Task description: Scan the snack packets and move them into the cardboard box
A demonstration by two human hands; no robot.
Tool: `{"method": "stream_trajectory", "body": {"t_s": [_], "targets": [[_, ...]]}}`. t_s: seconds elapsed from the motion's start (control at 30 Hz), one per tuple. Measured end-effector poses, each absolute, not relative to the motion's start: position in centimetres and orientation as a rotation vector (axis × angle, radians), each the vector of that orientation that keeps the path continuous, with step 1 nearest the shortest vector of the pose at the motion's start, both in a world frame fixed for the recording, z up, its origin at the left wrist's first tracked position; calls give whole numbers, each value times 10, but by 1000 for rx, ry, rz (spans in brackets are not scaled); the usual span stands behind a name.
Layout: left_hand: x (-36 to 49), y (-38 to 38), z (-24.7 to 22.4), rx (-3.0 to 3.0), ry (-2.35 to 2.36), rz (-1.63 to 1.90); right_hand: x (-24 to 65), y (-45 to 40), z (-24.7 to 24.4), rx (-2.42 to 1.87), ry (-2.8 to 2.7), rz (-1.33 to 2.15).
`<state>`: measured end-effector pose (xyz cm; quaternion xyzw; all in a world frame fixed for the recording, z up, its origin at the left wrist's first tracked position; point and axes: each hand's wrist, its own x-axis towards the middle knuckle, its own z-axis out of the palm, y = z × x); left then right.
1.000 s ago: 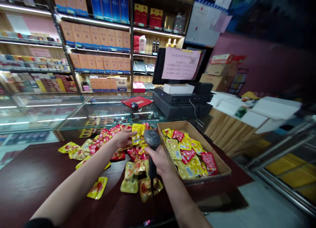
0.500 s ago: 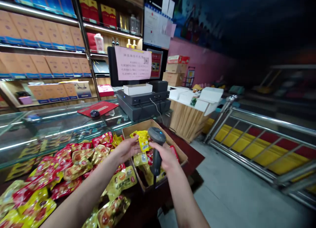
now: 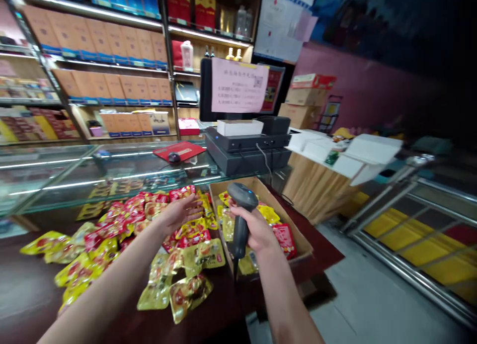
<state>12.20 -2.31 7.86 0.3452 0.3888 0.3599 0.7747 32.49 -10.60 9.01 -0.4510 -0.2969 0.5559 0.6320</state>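
Observation:
My right hand (image 3: 259, 230) is wrapped round the handle of a dark grey barcode scanner (image 3: 242, 205), its head tipped up over an open cardboard box (image 3: 302, 244). Inside that box lie yellow snack packets (image 3: 269, 213) and a red packet (image 3: 285, 239), partly covered by the scanner and hand. My left hand (image 3: 182, 212) is stretched out just left of the box, fingers extended with nothing seen in them. Beneath and around it spreads a pile of shiny red packets (image 3: 130, 212) and gold packets (image 3: 204, 257). Whether its fingers touch the pile, I cannot tell.
Behind the box, a glass counter (image 3: 130, 172) carries a mouse (image 3: 174, 157) on a red mat and a cash drawer (image 3: 246, 155) below a monitor (image 3: 206, 90). Boxed goods fill the shelves at the back. A metal railing (image 3: 410, 234) stands to the right.
The yellow packet between my hands has left them. My left hand has moved away from the scanner, toward the pile. The view has turned left; my right hand still holds the scanner.

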Motion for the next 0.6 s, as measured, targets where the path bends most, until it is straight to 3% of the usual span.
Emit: {"method": "stream_trajectory", "body": {"t_s": [0.33, 0.6], "targets": [[-22, -73, 64, 631, 987, 996, 191, -99, 65, -1038, -827, 1612], [-75, -96, 11, 790, 1355, 1210, 143, -96, 24, -1114, -762, 1813]]}}
